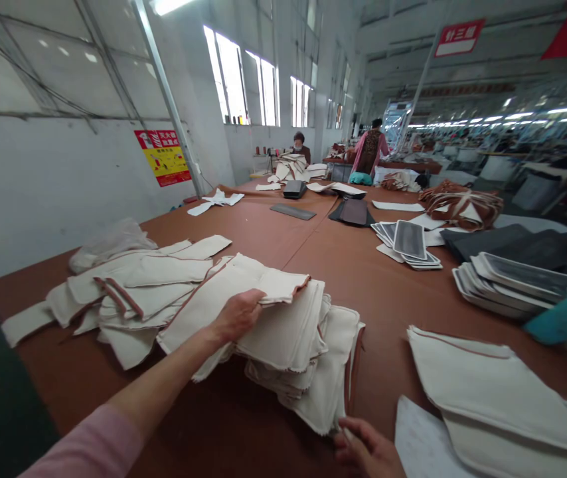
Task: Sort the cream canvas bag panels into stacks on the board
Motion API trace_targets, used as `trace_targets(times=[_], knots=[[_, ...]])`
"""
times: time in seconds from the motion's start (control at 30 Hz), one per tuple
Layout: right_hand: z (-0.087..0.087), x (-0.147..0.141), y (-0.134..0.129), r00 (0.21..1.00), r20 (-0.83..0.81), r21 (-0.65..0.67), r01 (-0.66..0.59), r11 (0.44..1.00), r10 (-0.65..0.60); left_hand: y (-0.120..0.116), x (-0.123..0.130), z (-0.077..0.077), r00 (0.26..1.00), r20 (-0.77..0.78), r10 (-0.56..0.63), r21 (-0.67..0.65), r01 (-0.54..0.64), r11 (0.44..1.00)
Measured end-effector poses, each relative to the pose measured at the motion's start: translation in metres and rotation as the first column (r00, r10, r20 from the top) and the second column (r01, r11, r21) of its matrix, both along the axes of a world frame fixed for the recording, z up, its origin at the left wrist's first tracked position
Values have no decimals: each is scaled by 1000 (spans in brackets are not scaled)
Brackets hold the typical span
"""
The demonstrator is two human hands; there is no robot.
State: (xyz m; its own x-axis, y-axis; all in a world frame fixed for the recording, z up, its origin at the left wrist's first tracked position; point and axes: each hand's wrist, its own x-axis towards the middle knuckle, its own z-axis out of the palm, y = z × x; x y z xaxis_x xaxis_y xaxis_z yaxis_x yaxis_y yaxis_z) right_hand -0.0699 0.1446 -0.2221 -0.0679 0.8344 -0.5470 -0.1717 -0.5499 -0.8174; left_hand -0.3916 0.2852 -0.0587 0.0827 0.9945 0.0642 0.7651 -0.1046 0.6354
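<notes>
Left hand [240,313] pinches the cream, brown-edged, rectangular fabric panel [226,284]; support it level. Right hand [369,450]: grip indeterminate.

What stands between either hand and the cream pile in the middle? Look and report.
Nothing visible does. The left hand grips a top piece of the cream pile; the right hand is at the pile's near corner, possibly touching it, with no object between.
</notes>
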Motion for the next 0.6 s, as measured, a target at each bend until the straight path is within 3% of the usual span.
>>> trace_targets(times=[0.1,0.2,0.27,0.33,0.37,0.43,0.5,0.57,0.6], knots=[[27,-26,41,996,-10,54,-90,994,91,-33,-3,-16,987,126,96,28,-100,995],[43,-54,93,990,111,164,-100,981,83,-53,-7,-28,926,282,253,17,-269,963],[46,-74,127,980,191,212,-88,973,47,-56,-14,-22,876,365,316,35,-352,935],[45,-95,155,963,270,248,-68,966,-2,-53,-21,-1,813,475,336,75,-418,905],[45,-105,167,951,308,263,-59,963,-26,-50,-24,14,752,577,320,97,-451,887],[47,-122,184,929,364,279,-44,959,-63,-41,-25,49,558,796,234,116,-520,847],[55,-136,194,916,392,284,-37,958,-81,-28,-18,82,382,914,138,108,-556,824],[67,-146,197,916,391,297,-35,954,-89,-16,-1,102,204,975,86,40,-544,838],[74,-148,196,920,381,312,-32,949,-94,-13,10,105,56,995,83,-43,-516,855]])
